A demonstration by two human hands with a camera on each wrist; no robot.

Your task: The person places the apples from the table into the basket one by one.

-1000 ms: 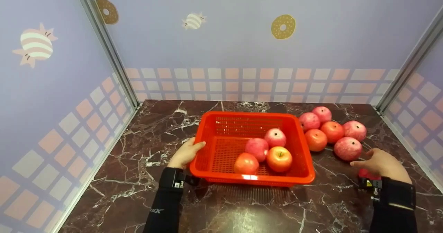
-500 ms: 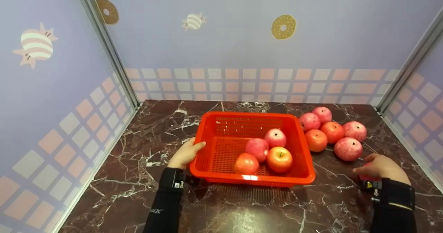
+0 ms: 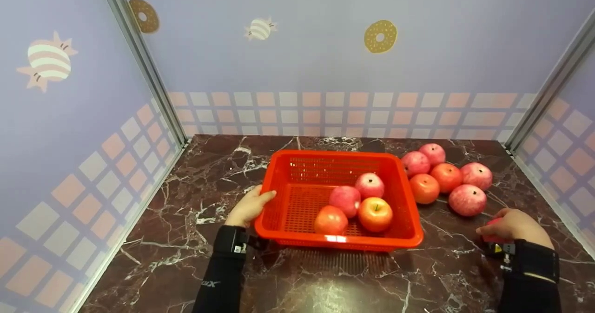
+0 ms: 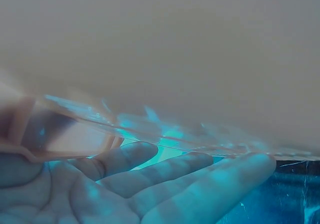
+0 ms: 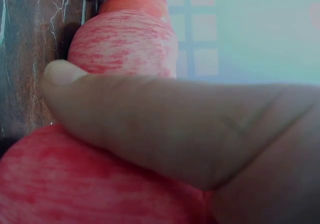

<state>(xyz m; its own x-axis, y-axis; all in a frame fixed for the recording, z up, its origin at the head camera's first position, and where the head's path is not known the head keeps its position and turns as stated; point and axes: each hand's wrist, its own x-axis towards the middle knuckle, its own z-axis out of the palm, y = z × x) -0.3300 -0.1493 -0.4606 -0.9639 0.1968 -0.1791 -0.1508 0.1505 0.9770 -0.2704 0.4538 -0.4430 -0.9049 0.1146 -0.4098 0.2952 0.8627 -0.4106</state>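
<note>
Right hand (image 3: 518, 224): from my distant place I see it at the lower right of the frame; the thumb and fingers seem to pinch the apple from its sides, but the far fingertips are hidden from me.
Pink-red streaked round apple (image 5: 75, 184): it is under this hand, mostly covered; I cannot tell whether it touches the dark marbled table (image 3: 153, 285).
Left hand (image 3: 248, 207): at left of centre, the thumb lies over the rim and rather straight fingers lie outside the wall, so the rim is pinched between.
Red plastic lattice basket (image 3: 334, 154): middle of the frame; three round reddish apples (image 3: 345, 201) and one yellow-red apple with a stem (image 3: 375, 214) sit in its right part.
Six round pink and orange-red apples (image 3: 446, 177): grouped right of the basket.
Slip risk: smooth skin could escape if the thumb presses too high; then the apple may roll.
Tilt risk: an uneven pull on the rim could send the fruit sliding.
Knock risk: a low, leftward path could hit the group.
</note>
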